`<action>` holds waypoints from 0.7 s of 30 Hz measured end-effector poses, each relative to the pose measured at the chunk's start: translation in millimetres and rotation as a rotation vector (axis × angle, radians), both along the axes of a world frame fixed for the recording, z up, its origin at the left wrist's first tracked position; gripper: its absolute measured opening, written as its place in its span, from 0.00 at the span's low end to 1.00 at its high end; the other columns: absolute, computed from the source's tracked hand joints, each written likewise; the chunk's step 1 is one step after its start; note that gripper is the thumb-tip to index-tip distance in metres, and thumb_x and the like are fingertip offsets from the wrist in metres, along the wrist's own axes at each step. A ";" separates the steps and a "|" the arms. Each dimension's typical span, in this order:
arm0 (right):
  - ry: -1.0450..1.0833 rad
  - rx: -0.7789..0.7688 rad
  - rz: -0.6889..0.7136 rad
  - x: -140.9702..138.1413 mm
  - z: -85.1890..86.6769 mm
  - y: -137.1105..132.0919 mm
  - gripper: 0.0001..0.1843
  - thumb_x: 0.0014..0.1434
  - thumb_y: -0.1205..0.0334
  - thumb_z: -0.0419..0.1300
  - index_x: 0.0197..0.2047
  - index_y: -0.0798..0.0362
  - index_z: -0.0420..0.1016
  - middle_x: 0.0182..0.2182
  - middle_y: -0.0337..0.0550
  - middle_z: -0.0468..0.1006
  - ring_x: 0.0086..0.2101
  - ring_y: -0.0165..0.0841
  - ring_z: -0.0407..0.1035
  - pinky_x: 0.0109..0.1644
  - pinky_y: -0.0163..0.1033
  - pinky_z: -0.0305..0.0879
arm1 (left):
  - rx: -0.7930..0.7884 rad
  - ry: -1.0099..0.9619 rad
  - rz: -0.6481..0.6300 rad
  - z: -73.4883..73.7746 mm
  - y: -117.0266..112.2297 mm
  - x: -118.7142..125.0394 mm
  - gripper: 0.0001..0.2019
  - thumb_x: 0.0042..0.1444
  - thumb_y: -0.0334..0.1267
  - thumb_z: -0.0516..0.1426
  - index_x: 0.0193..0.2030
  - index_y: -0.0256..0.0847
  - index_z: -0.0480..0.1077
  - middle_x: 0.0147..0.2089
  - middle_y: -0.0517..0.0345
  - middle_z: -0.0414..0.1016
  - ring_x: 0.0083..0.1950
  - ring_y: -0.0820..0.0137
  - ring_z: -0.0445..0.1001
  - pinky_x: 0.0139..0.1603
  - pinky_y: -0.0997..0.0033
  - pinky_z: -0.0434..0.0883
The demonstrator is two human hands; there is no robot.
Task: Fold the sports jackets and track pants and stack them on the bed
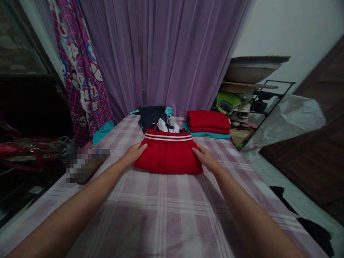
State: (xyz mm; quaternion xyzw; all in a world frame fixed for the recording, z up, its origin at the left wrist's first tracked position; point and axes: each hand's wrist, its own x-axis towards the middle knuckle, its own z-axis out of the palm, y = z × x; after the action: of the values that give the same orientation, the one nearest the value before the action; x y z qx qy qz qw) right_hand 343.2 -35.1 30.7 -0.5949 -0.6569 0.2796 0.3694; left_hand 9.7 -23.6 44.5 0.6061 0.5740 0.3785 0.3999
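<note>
A red pleated skirt [168, 156] with two white stripes along its waistband lies on the checked cloth in front of me. My left hand [136, 151] grips its left edge, thumb on top and the other fingers tucked underneath. On the opposite edge, my right hand [203, 157] holds the fabric the same way. Just behind the waistband sit a crumpled dark garment with teal ends [153, 116] and some white cloth [162, 124]. To the right rests a stack of folded red clothes [208, 121], with teal folded cloth [211, 135] beneath it.
A purple-and-white checked cloth [166, 208] covers the surface. At its left edge lies a dark flat object [88, 168], partly blurred out. Purple curtains [172, 53] hang behind. A cluttered rack [249, 96] stands at right, and dark cloth [314, 229] lies on the floor.
</note>
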 end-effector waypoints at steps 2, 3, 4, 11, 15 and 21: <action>-0.102 -0.025 -0.199 -8.4 -19.9 13.0 0.23 0.62 0.57 0.50 0.57 0.55 0.72 0.46 0.50 0.81 0.45 0.39 0.75 0.50 0.43 0.69 | -0.066 -0.052 0.018 -9.5 15.9 8.4 0.36 0.46 0.69 0.55 0.46 0.36 0.76 0.45 0.48 0.82 0.50 0.55 0.78 0.51 0.60 0.73; -0.135 -0.045 -0.249 -10.2 -28.8 15.1 0.23 0.62 0.57 0.51 0.58 0.56 0.70 0.45 0.52 0.81 0.44 0.40 0.75 0.50 0.44 0.69 | -0.095 -0.077 0.011 -14.7 19.7 10.3 0.36 0.47 0.68 0.54 0.47 0.36 0.76 0.47 0.47 0.82 0.51 0.56 0.78 0.52 0.61 0.73; -0.159 -0.057 -0.268 -10.6 -36.3 14.8 0.24 0.63 0.57 0.52 0.59 0.57 0.69 0.44 0.52 0.81 0.43 0.40 0.76 0.49 0.44 0.69 | -0.101 -0.096 0.007 -20.1 21.2 10.8 0.36 0.48 0.67 0.55 0.50 0.36 0.75 0.50 0.47 0.81 0.52 0.57 0.77 0.53 0.62 0.73; -0.414 -0.089 -0.301 -7.9 -42.5 -4.7 0.26 0.66 0.54 0.49 0.64 0.52 0.64 0.43 0.51 0.81 0.44 0.43 0.76 0.48 0.45 0.69 | 0.055 0.199 0.125 -44.3 15.9 -3.2 0.29 0.52 0.51 0.59 0.59 0.38 0.69 0.59 0.47 0.75 0.59 0.58 0.73 0.61 0.61 0.66; -0.496 0.138 -0.284 -9.3 -34.5 -14.1 0.25 0.65 0.58 0.49 0.64 0.52 0.65 0.53 0.55 0.75 0.49 0.45 0.73 0.51 0.49 0.69 | 0.026 0.378 0.193 -44.4 10.0 -6.5 0.26 0.55 0.52 0.57 0.57 0.40 0.70 0.56 0.47 0.77 0.56 0.56 0.75 0.58 0.60 0.69; -0.596 0.473 0.175 13.6 -40.1 -37.4 0.24 0.65 0.51 0.53 0.60 0.50 0.71 0.62 0.53 0.68 0.60 0.44 0.62 0.63 0.52 0.60 | 0.381 0.567 -0.045 -39.4 -22.1 -22.5 0.31 0.56 0.53 0.55 0.64 0.42 0.65 0.66 0.46 0.66 0.65 0.55 0.66 0.66 0.55 0.62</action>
State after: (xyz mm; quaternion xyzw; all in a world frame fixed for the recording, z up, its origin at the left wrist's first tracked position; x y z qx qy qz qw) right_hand 356.8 -72.5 -9.5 -0.4899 -0.8301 -0.0344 0.2640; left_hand -12.8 -45.7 5.1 0.7636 0.5678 0.2864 0.1121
